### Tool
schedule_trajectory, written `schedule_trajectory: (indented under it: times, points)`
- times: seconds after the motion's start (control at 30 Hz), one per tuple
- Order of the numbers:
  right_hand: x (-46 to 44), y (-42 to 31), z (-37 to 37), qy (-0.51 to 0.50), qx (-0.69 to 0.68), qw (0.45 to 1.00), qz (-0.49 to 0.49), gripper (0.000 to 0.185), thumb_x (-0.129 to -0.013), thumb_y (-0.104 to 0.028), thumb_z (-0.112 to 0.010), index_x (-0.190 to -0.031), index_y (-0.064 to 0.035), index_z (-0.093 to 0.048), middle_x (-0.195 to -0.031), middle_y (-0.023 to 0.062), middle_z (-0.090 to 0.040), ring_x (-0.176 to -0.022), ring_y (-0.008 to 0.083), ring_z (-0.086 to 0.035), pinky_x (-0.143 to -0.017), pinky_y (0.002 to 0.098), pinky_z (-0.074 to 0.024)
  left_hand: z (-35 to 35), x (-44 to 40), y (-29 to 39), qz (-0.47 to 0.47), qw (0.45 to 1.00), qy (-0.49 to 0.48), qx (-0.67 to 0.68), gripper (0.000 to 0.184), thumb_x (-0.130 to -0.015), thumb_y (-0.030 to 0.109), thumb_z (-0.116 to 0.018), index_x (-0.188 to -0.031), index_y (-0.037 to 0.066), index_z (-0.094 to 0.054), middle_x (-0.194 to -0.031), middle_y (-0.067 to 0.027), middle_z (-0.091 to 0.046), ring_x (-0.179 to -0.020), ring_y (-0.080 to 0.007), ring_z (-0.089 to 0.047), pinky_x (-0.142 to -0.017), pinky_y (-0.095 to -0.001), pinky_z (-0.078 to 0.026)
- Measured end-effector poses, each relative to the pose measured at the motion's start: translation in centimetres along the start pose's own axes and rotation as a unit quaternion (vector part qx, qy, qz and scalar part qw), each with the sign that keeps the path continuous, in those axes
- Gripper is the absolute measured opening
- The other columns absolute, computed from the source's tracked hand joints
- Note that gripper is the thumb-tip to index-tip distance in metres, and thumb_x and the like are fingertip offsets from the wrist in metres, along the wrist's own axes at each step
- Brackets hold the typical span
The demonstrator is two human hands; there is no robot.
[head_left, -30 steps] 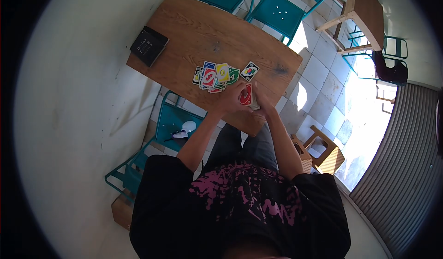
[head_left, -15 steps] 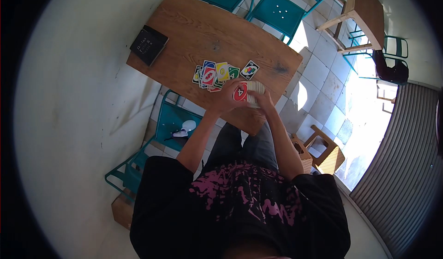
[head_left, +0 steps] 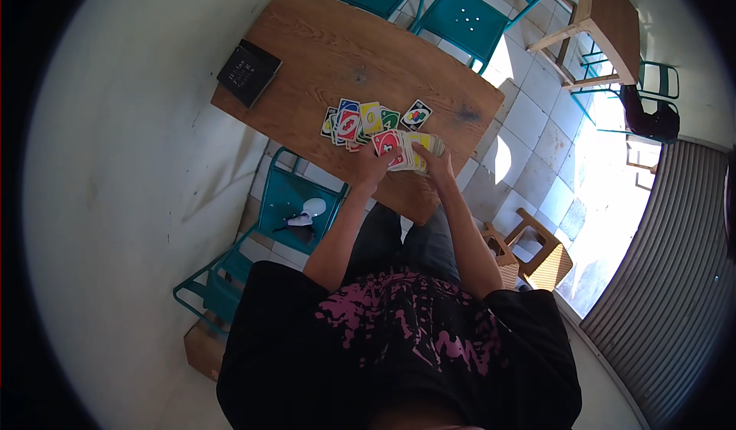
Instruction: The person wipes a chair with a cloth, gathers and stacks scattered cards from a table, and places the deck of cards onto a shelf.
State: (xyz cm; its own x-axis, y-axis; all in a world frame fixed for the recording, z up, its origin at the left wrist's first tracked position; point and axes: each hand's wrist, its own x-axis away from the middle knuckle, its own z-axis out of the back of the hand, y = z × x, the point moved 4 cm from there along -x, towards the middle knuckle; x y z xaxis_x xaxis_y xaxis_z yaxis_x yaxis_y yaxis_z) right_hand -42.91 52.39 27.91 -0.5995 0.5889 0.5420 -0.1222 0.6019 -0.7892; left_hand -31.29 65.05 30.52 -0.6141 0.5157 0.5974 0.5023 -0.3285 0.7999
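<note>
Your left hand [head_left: 370,171] pinches the red-faced end of the spread deck of rectangular paper cards [head_left: 407,156], right hand [head_left: 441,169] the yellow-faced end, near the brown wooden table's [head_left: 314,50] edge. Uneven thumb pressure could spill cards into the multicolored loose pile [head_left: 349,126].

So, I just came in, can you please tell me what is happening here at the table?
A person holds a spread of playing cards over the wooden table, with the left hand at the red cards and the right hand at the yellow ones. A loose face-up pile lies just beyond, with one black-edged card beside it. A black book lies near the table's left end.
</note>
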Motion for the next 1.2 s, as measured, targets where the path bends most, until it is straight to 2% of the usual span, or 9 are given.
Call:
schedule_trajectory:
  times: [0.27, 0.37, 0.5, 0.67, 0.73, 0.87, 0.97, 1.07, 1.2]
  points:
    - [0.1, 0.5, 0.2, -0.030, -0.008, 0.999, -0.033, 0.036, -0.085, -0.007, -0.071, -0.118, 0.0009, -0.059, -0.104, 0.0128, -0.069, -0.081, 0.0193, -0.070, -0.069, 0.0304, -0.0590, 1.3, -1.2, -1.8, 0.011, 0.999, -0.025, 0.019, 0.031, -0.081, 0.012, -0.078, -0.107, 0.001, -0.067, -0.100, -0.0082, -0.070, -0.087, -0.0146, -0.068, -0.075, -0.0287, -0.056]
    - [0.0, 1.0, 0.2, -0.049, 0.060, 0.996, -0.050, 0.036, -0.085, -0.006, -0.070, -0.118, 0.0014, -0.059, -0.103, 0.0129, -0.069, -0.081, 0.0197, -0.070, -0.070, 0.0313, -0.0595, 1.3, -1.1, -1.7, 0.014, 0.999, -0.035, -0.009, 0.031, -0.081, 0.012, -0.078, -0.108, 0.001, -0.067, -0.100, -0.0082, -0.070, -0.087, -0.0148, -0.068, -0.075, -0.0288, -0.056]
    - [0.2, 1.0, 0.1, -0.033, 0.019, 0.999, -0.035, 0.031, -0.084, -0.006, -0.068, -0.113, 0.0023, -0.063, -0.101, 0.0121, -0.070, -0.083, 0.0180, -0.070, -0.071, 0.0291, -0.0577, 1.6, -1.1, -1.7, 0.018, 1.000, -0.018, 0.007, 0.031, -0.081, 0.012, -0.077, -0.108, 0.001, -0.067, -0.100, -0.0081, -0.070, -0.087, -0.0150, -0.068, -0.075, -0.0287, -0.056]
    - [-0.5, 2.3, 2.8, 0.007, 0.044, 0.993, -0.106, 0.040, -0.086, -0.013, -0.068, -0.121, 0.0025, -0.057, -0.104, 0.0159, -0.069, -0.084, 0.0234, -0.071, -0.072, 0.0327, -0.0603, 5.6, -3.7, -2.2, -0.027, 0.991, 0.083, 0.105, 0.028, -0.082, 0.012, -0.076, -0.107, 0.002, -0.067, -0.099, -0.0075, -0.070, -0.087, -0.0153, -0.068, -0.075, -0.0288, -0.056]
    - [-0.5, 2.3, 3.3, -0.023, -0.053, 0.990, -0.132, 0.041, -0.086, -0.017, -0.067, -0.121, 0.0029, -0.056, -0.104, 0.0182, -0.069, -0.085, 0.0260, -0.071, -0.073, 0.0346, -0.0606, 6.3, -4.5, -1.2, -0.034, 0.983, 0.122, 0.135, 0.027, -0.082, 0.011, -0.076, -0.106, 0.002, -0.067, -0.098, -0.0072, -0.070, -0.087, -0.0151, -0.068, -0.075, -0.0288, -0.055]
    - [0.5, 1.4, 2.1, -0.090, -0.183, 0.966, -0.159, 0.041, -0.087, -0.019, -0.064, -0.121, 0.0032, -0.055, -0.106, 0.0213, -0.067, -0.090, 0.0294, -0.071, -0.077, 0.0381, -0.0601, 6.6, -6.3, -0.2, 0.002, 0.979, 0.201, -0.021, 0.029, -0.079, 0.013, -0.077, -0.103, 0.000, -0.067, -0.095, -0.0111, -0.071, -0.085, -0.0195, -0.069, -0.074, -0.0314, -0.055]
    - [1.2, 0.3, 1.5, -0.106, -0.190, 0.961, -0.172, 0.040, -0.088, -0.016, -0.062, -0.122, 0.0031, -0.054, -0.109, 0.0227, -0.066, -0.095, 0.0308, -0.069, -0.081, 0.0395, -0.0593, 5.1, -8.2, -0.1, -0.170, 0.920, 0.244, -0.256, 0.033, -0.075, 0.015, -0.078, -0.101, -0.001, -0.066, -0.093, -0.0153, -0.071, -0.084, -0.0257, -0.069, -0.074, -0.0348, -0.054]
    - [1.4, -0.3, 1.7, -0.088, -0.125, 0.970, -0.187, 0.040, -0.087, -0.012, -0.060, -0.124, 0.0026, -0.053, -0.113, 0.0237, -0.065, -0.100, 0.0316, -0.068, -0.084, 0.0397, -0.0583, 4.8, -8.5, 0.2, -0.158, 0.927, 0.235, -0.247, 0.033, -0.073, 0.015, -0.078, -0.099, -0.001, -0.066, -0.093, -0.0168, -0.070, -0.083, -0.0288, -0.069, -0.074, -0.0362, -0.054]
    - [1.9, -1.7, 0.8, -0.153, -0.073, 0.980, -0.101, 0.039, -0.088, -0.006, -0.058, -0.125, 0.0027, -0.051, -0.115, 0.0230, -0.064, -0.100, 0.0315, -0.068, -0.080, 0.0370, -0.0586, 5.3, -7.9, 1.1, -0.145, 0.930, 0.234, -0.246, 0.032, -0.073, 0.015, -0.077, -0.099, -0.001, -0.065, -0.093, -0.0159, -0.071, -0.083, -0.0285, -0.069, -0.073, -0.0367, -0.053]
